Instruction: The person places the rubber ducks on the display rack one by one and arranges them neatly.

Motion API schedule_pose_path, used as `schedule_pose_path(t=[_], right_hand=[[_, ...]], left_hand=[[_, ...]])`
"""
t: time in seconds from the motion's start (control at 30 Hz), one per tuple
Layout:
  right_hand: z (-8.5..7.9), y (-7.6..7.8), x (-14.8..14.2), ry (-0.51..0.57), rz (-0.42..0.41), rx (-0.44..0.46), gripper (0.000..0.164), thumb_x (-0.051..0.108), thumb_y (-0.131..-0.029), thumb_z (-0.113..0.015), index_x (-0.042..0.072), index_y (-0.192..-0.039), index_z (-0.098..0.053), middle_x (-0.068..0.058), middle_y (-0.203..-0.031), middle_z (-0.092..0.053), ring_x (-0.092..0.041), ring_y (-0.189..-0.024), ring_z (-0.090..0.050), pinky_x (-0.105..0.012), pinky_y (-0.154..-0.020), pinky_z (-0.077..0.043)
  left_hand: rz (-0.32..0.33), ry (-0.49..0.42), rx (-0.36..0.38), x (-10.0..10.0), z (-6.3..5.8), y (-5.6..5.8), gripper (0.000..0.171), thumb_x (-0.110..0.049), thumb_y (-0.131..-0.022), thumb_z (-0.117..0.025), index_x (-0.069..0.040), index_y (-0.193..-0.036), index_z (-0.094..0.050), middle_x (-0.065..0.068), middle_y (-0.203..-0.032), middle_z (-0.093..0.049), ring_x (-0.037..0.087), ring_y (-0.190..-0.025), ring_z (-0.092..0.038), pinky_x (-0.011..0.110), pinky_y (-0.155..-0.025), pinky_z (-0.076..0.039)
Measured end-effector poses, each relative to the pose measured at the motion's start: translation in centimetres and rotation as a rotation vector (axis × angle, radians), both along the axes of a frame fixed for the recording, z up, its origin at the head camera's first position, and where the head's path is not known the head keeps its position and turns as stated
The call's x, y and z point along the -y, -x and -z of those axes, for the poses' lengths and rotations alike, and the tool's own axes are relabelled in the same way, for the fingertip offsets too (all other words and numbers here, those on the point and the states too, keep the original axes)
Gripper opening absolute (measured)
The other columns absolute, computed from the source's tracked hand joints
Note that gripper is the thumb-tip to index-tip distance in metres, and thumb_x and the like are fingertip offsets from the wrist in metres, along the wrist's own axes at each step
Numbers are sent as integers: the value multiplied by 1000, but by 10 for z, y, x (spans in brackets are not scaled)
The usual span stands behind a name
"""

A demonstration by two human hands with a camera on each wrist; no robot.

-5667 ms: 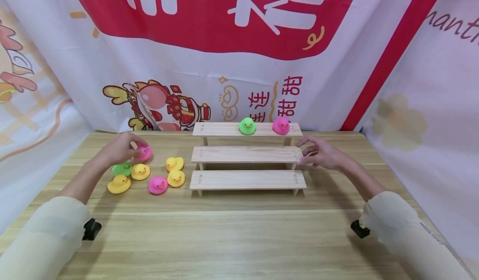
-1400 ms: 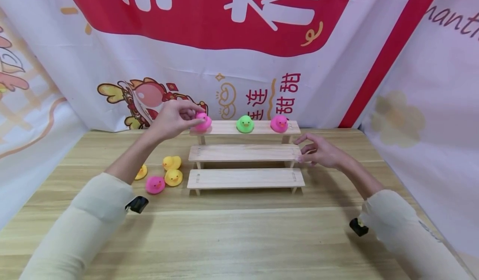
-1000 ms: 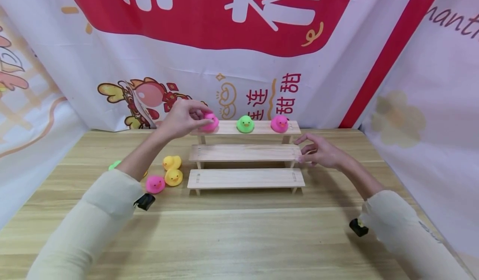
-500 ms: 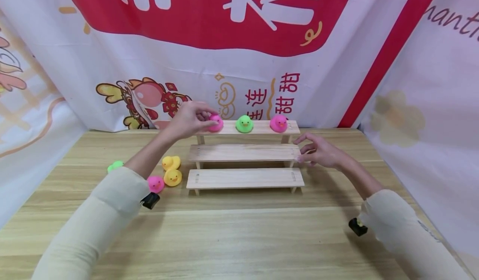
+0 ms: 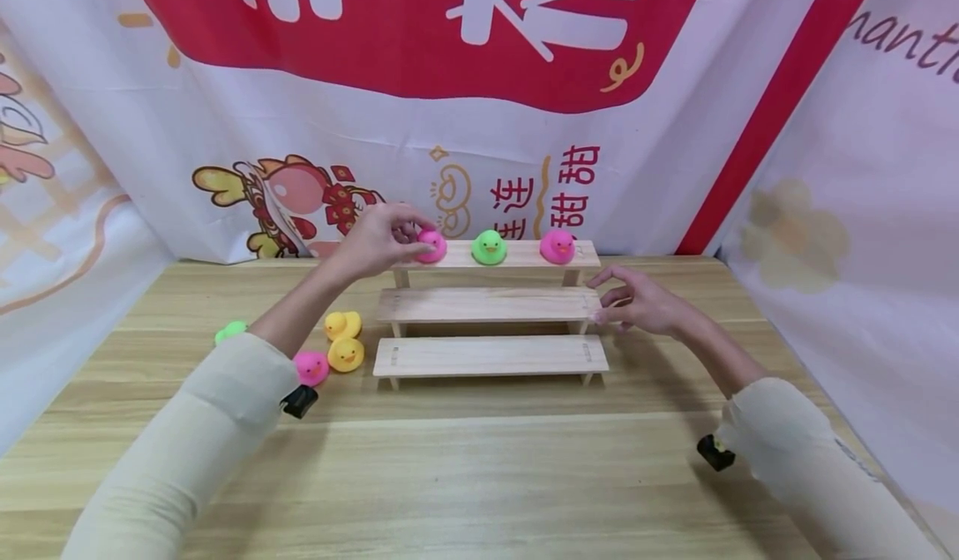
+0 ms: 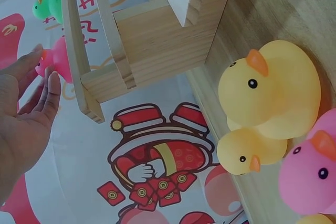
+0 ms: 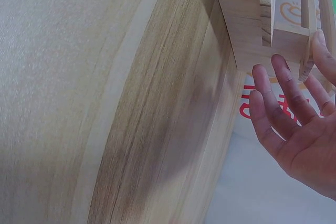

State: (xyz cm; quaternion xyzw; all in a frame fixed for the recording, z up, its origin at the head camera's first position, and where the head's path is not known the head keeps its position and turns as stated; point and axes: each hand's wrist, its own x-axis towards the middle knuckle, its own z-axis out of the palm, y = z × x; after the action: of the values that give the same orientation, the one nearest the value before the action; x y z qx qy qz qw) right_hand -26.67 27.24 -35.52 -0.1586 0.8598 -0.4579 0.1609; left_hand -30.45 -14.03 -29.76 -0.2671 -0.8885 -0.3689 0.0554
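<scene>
Pinching a pink duck [image 5: 432, 246] between thumb and fingers of the left hand [image 5: 378, 237], closed only to the width of its body. Gripping nothing with the right hand [image 5: 648, 304] – fingers loose and parted, thumb at the right end of the middle shelf [image 5: 487, 304], cannot tell whether touching or just beside it. Keeping to the left part of the top shelf [image 5: 522, 254] with the pink duck, apparently base down on the wood, in line with the green duck [image 5: 489, 247] and the far pink duck [image 5: 558, 246]. Lying right at the left fingertips, well apart from the right hand, with a narrow gap before the green duck along the shelf's left-to-right long axis; cannot read the duck's own axis under the fingers. Farther out, scattered on the worktop [image 5: 479, 477] to the left: two yellow ducks [image 5: 346, 354], a loose pink duck [image 5: 311, 367] and, partly behind the left arm, a loose green duck [image 5: 228, 331]. Moved since the earliest picture from among the loose ducks up to the top shelf, then slid slightly inward from its left end – scarcely changed over the last half second, with the right hand in the same place throughout.
</scene>
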Motion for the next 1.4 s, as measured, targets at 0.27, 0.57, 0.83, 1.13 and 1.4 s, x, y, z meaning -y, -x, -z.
schedule_pose_path(t=[0.27,0.57,0.83,1.13,1.4], right_hand=[[0,0,1,-3,1,3,50,4,-95,-74,-3,-136,-47,-20,-106,-72,-19,-91,-68,-45,-71,-60],[0,0,1,2,-4,8,50,4,-95,-74,-3,-136,-46,-21,-106,-72,-20,-91,-68,-46,-71,-61],[0,-1,0,0,-11,0,50,4,-95,-74,-3,-136,-46,-19,-106,-73,-19,-91,-68,-47,-72,-61],[0,-1,-1,-15,-2,5,50,6,-95,-75,-2,-136,-46,-19,-107,-73,-18,-90,-67,-46,-72,-60],[-1,-1,0,-11,-6,6,51,5,-95,-74,-3,-136,-46,-20,-106,-72,-19,-91,-67,-46,-72,-61]], left_hand=[[-1,-17,16,0,2,0,29,-4,-90,-80,2,-117,-73,18,-108,-69,28,-92,-65,37,-78,-58],[5,-15,-3,4,2,0,32,-7,-90,-81,1,-120,-73,17,-110,-70,28,-93,-67,38,-79,-57],[-5,-25,-67,19,1,-4,35,-9,-89,-83,2,-120,-73,16,-95,-71,24,-82,-65,25,-66,-49],[-60,7,-69,50,4,-12,27,-12,-93,-79,0,-117,-74,18,-107,-73,24,-85,-69,21,-70,-53],[-127,84,-55,81,11,-24,26,-15,-93,-79,1,-114,-75,17,-100,-75,27,-85,-70,25,-72,-54]])
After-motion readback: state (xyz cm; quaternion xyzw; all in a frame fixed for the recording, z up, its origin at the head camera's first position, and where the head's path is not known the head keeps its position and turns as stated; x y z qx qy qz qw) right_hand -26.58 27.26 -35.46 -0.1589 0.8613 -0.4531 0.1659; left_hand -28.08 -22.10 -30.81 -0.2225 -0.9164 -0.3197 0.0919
